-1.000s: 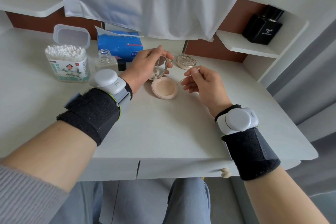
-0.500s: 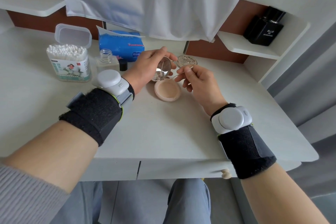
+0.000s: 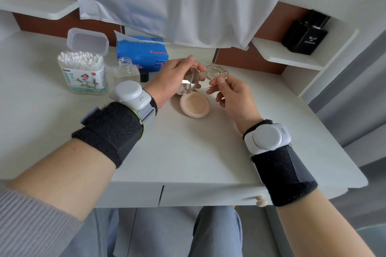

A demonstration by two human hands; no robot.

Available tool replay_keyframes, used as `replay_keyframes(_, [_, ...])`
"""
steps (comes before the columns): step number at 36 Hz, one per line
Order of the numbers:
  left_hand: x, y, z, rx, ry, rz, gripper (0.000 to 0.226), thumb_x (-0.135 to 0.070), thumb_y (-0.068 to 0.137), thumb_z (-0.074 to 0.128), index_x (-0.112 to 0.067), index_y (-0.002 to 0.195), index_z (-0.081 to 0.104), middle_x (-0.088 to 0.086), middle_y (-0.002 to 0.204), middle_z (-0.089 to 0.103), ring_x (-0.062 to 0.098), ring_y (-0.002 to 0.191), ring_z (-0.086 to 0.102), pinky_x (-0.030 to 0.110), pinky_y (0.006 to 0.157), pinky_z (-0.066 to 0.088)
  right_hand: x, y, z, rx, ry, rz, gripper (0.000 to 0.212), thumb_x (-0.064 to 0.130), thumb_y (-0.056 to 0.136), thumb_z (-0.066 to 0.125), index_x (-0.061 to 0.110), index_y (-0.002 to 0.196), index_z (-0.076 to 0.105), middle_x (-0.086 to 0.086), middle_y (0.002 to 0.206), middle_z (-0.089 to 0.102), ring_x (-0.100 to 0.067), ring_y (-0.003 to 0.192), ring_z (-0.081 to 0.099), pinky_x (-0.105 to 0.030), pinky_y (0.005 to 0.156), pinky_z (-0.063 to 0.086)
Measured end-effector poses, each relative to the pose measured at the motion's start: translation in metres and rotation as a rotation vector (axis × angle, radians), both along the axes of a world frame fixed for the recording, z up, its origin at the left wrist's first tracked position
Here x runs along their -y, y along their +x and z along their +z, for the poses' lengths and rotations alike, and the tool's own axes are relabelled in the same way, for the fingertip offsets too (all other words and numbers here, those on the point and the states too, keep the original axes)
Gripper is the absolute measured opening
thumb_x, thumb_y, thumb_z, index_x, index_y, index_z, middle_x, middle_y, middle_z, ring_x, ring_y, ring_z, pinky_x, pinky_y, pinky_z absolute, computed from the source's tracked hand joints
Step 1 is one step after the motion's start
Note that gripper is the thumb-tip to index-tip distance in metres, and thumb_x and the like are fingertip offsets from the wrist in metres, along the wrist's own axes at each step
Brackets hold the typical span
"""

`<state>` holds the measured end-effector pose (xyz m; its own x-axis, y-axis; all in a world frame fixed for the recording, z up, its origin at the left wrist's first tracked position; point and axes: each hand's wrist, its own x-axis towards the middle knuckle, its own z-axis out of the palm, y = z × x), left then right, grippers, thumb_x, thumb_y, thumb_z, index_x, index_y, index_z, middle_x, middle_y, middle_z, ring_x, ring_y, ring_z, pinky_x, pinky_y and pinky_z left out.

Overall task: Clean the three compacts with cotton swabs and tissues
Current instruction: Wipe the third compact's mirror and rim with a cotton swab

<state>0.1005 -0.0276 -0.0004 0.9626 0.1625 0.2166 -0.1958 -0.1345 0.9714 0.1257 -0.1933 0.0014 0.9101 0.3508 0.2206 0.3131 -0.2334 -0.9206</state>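
Change: right hand (image 3: 231, 98) sits closer to the mirror lid (image 3: 189, 82) than a second ago, and the cotton swab (image 3: 223, 79) has come with it.
Left hand (image 3: 173, 78): grips the mirror lid by its rim and holds it raised.
Powder base (image 3: 195, 106): flat on the desk (image 3: 188, 152), at 6 o'clock from the lid, meeting its lower edge.
Cotton swab: long axis runs 2 to 8 o'clock; lower tip just beside the mirror's right edge, contact unclear.
Right hand: pinches the swab mid-shaft; the mirror lies at 9 o'clock from it.
Next move: likely a short push toward 8 o'clock onto the glass.
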Motion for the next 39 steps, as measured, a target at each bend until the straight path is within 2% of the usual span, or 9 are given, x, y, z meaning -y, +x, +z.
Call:
replay_keyframes(9, [0.0, 0.0, 0.001, -0.003, 0.0, -0.001, 0.045, -0.034, 0.104, 0.032, -0.007, 0.105, 0.068, 0.009, 0.093, 0.071, 0.021, 0.078, 0.07, 0.026, 0.072, 0.057, 0.002, 0.001, 0.0, -0.047, 0.03, -0.086, 0.03, 0.015, 0.1, 0.04, 0.017, 0.078, 0.06, 0.0, 0.071, 0.064, -0.011, 0.056, 0.046, -0.019, 0.053, 0.037])
replay_keyframes(13, [0.001, 0.001, 0.0, -0.008, -0.008, 0.019, 0.044, -0.034, 0.104, 0.032, -0.005, 0.103, 0.065, 0.008, 0.093, 0.071, 0.014, 0.074, 0.07, 0.02, 0.065, 0.055, 0.002, -0.001, 0.002, -0.049, 0.064, -0.081, 0.027, 0.013, 0.1, 0.041, 0.016, 0.082, 0.062, 0.001, 0.074, 0.066, -0.01, 0.057, 0.05, -0.024, 0.053, 0.038])
replay_keyframes(20, [0.0, 0.002, -0.001, 0.003, 0.013, 0.078, 0.046, -0.036, 0.104, 0.028, -0.005, 0.102, 0.062, 0.0, 0.087, 0.067, 0.003, 0.066, 0.066, 0.014, 0.059, 0.05, 0.003, 0.002, -0.002, 0.03, 0.028, -0.054, 0.025, 0.016, 0.098, 0.047, 0.022, 0.085, 0.067, 0.003, 0.08, 0.067, -0.008, 0.063, 0.051, -0.021, 0.057, 0.041])
replay_keyframes(26, [0.0, 0.004, -0.005, -0.042, -0.012, 0.049, 0.04, -0.04, 0.103, 0.03, -0.01, 0.101, 0.056, 0.007, 0.099, 0.064, 0.02, 0.085, 0.067, 0.028, 0.082, 0.053, 0.005, 0.003, 0.0, 0.051, 0.104, -0.127, 0.028, 0.018, 0.099, 0.046, 0.021, 0.079, 0.066, 0.003, 0.085, 0.065, -0.008, 0.071, 0.054, -0.023, 0.062, 0.044])
replay_keyframes(30, [0.001, 0.003, -0.006, -0.03, 0.088, 0.068, 0.04, -0.038, 0.103, 0.027, -0.008, 0.107, 0.053, 0.006, 0.103, 0.061, -0.002, 0.079, 0.056, -0.001, 0.06, 0.042, 0.008, 0.003, 0.002, 0.01, 0.173, -0.099, 0.022, 0.016, 0.1, 0.045, 0.012, 0.088, 0.063, 0.0, 0.073, 0.066, -0.01, 0.061, 0.053, -0.022, 0.057, 0.042])
replay_keyframes(32, [0.001, 0.003, -0.006, -0.035, 0.082, 0.054, 0.037, -0.037, 0.103, 0.028, -0.009, 0.105, 0.052, 0.006, 0.103, 0.06, 0.001, 0.08, 0.057, 0.003, 0.065, 0.043, 0.01, 0.004, 0.001, 0.021, 0.164, -0.095, 0.01, 0.015, 0.098, 0.05, 0.017, 0.099, 0.059, 0.0, 0.066, 0.064, -0.01, 0.053, 0.049, -0.024, 0.056, 0.041])
replay_keyframes(34, [0.001, 0.002, -0.006, -0.048, 0.083, 0.047, 0.033, -0.037, 0.103, 0.029, -0.011, 0.104, 0.049, 0.005, 0.103, 0.059, 0.002, 0.08, 0.056, 0.002, 0.065, 0.042, 0.011, 0.003, 0.0, 0.031, 0.139, -0.085, 0.015, 0.014, 0.096, 0.052, 0.025, 0.107, 0.053, 0.0, 0.063, 0.063, -0.01, 0.05, 0.047, -0.023, 0.056, 0.042])
replay_keyframes(37, [0.002, -0.001, -0.005, -0.055, 0.123, 0.06, 0.032, -0.036, 0.103, 0.03, -0.01, 0.106, 0.048, 0.001, 0.101, 0.057, -0.003, 0.078, 0.053, -0.003, 0.055, 0.036, 0.011, -0.002, 0.003, -0.006, 0.17, -0.041, 0.007, 0.011, 0.096, 0.053, 0.016, 0.096, 0.056, -0.001, 0.064, 0.063, -0.01, 0.047, 0.046, -0.023, 0.052, 0.039])
replay_keyframes(39, [0.002, -0.004, -0.004, -0.058, 0.144, 0.065, 0.031, -0.037, 0.102, 0.032, -0.01, 0.105, 0.048, 0.002, 0.101, 0.058, 0.001, 0.082, 0.056, -0.001, 0.058, 0.038, 0.01, -0.004, 0.005, -0.03, 0.204, -0.018, 0.01, 0.009, 0.096, 0.052, 0.013, 0.09, 0.058, -0.003, 0.071, 0.066, -0.011, 0.051, 0.051, -0.022, 0.053, 0.041])
